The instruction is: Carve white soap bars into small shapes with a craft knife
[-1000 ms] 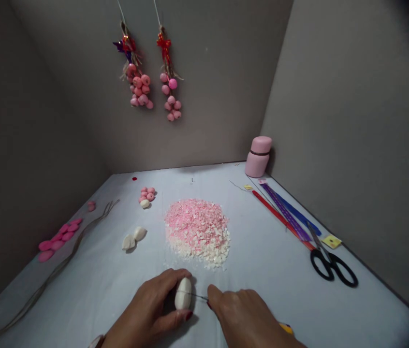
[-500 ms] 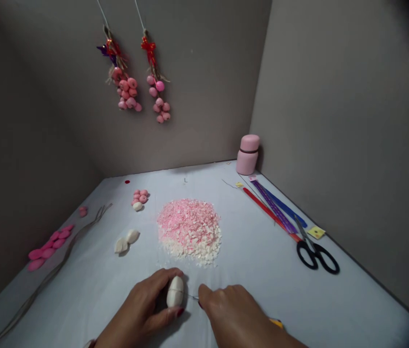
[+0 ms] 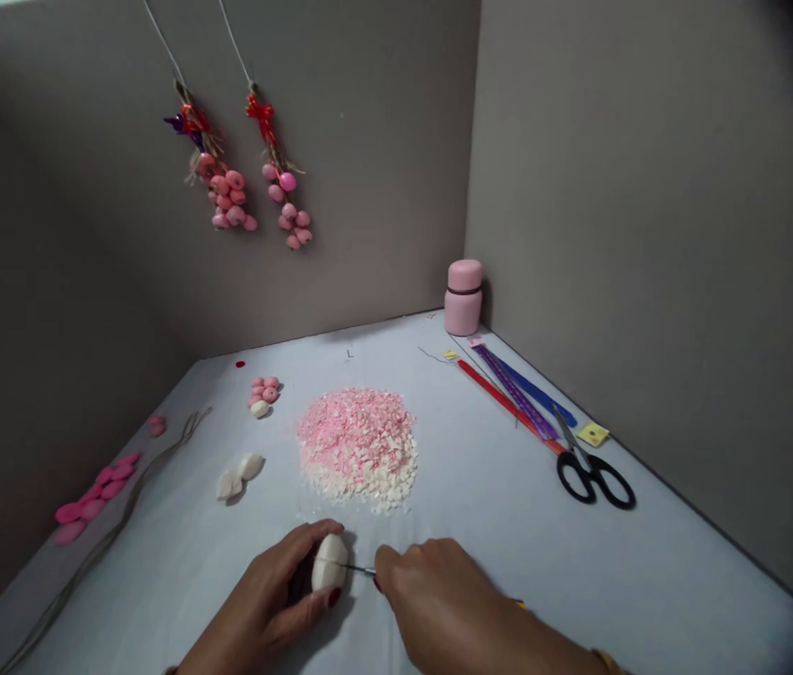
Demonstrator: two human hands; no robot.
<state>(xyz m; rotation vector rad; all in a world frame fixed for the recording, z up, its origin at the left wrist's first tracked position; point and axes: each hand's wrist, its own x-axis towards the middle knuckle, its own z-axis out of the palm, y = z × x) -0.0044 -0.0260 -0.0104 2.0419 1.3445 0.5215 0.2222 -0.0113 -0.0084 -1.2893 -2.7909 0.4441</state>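
My left hand (image 3: 284,586) grips a smooth white oval piece (image 3: 330,562), perhaps soap, between thumb and fingers, low over the white table. A line runs across the middle of this piece. From the right, my right hand (image 3: 431,591) is closed around a knife (image 3: 360,568) with a thin dark blade, whose tip meets the oval at that line. Most of the handle is hidden in the fist; a yellow bit shows behind the wrist. Just beyond both hands lies a heap of pink and white shavings (image 3: 361,441).
White carved pieces (image 3: 240,476) and pink balls (image 3: 265,390) lie left of the heap. Farther left are bright pink ovals (image 3: 97,495) and long cords (image 3: 130,497). Black-handled scissors (image 3: 594,476), ribbons (image 3: 513,394) and a pink flask (image 3: 463,298) stand right. Pink bunches (image 3: 228,192) hang behind.
The view has swung slightly to the right. The knife's blade now lies straight across to the oval at its line, and my right hand has shifted a little. Both grips hold as before.
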